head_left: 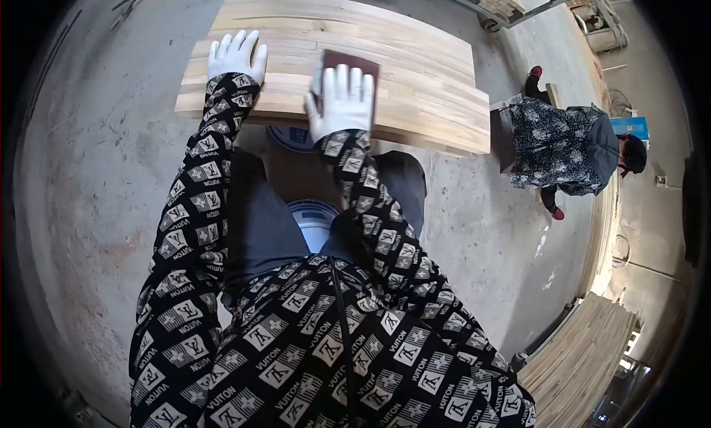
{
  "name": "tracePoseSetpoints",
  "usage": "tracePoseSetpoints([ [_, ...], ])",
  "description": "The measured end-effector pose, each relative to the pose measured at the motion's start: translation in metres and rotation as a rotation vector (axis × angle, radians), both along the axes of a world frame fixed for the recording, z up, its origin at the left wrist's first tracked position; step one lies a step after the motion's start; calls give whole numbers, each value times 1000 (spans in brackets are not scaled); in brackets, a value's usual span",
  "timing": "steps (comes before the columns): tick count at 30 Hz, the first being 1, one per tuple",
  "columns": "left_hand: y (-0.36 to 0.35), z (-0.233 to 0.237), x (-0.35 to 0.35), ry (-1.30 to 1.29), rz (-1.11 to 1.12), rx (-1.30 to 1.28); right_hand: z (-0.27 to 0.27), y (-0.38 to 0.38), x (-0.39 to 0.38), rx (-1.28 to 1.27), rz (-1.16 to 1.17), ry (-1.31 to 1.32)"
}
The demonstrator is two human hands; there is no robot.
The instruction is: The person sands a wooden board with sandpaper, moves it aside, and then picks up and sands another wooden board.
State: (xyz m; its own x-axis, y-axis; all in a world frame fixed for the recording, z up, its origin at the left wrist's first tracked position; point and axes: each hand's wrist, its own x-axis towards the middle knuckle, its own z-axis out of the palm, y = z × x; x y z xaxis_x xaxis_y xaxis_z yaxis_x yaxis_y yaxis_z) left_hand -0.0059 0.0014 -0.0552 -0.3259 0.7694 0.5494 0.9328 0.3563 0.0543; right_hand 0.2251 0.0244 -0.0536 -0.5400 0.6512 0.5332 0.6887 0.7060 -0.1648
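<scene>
Sandpaper sheet [357,62], dark reddish-brown and rectangular, lies flat on the pale glued-up wooden panel [422,83] in front of you, near its middle. Your white-gloved right hand [341,102] presses on the sheet's near part, grip open, fingers straight. Your white-gloved left hand [237,54] lies flat on the panel's left end, grip open too. A blue-and-white round bucket [289,137] peeks out under the near edge.

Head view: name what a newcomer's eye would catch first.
The pale wooden panel at top centre stands out, with white gloves on both hands resting on it: the left hand lies flat near its left end, and the right hand presses on a reddish-brown sanding sheet. At right, a crouching person in a patterned top sits low on the concrete floor.
</scene>
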Motion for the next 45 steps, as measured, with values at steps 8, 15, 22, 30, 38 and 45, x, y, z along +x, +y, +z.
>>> tracePoseSetpoints([
  [8, -3, -2, 1, -24, -29, 29, 15, 34, 84, -34, -25, -70],
  [15, -1, -4, 0, -39, -11, 47, 1, 101, 206, 122, -451, -183],
  [22, -1, 0, 1, -14, 22, -11, -5, 22, 29, 21, -123, 3],
  [30, -2, -1, -1, -26, -11, -3, 8, 28, 61, -50, 46, -3],
  [38, -1, 4, 2, -32, 1, -12, -10, 115, 222, 169, -462, -215],
  [45, 0, 0, 0, -11, -3, 20, 0, 24, 39, 41, -130, 12],
])
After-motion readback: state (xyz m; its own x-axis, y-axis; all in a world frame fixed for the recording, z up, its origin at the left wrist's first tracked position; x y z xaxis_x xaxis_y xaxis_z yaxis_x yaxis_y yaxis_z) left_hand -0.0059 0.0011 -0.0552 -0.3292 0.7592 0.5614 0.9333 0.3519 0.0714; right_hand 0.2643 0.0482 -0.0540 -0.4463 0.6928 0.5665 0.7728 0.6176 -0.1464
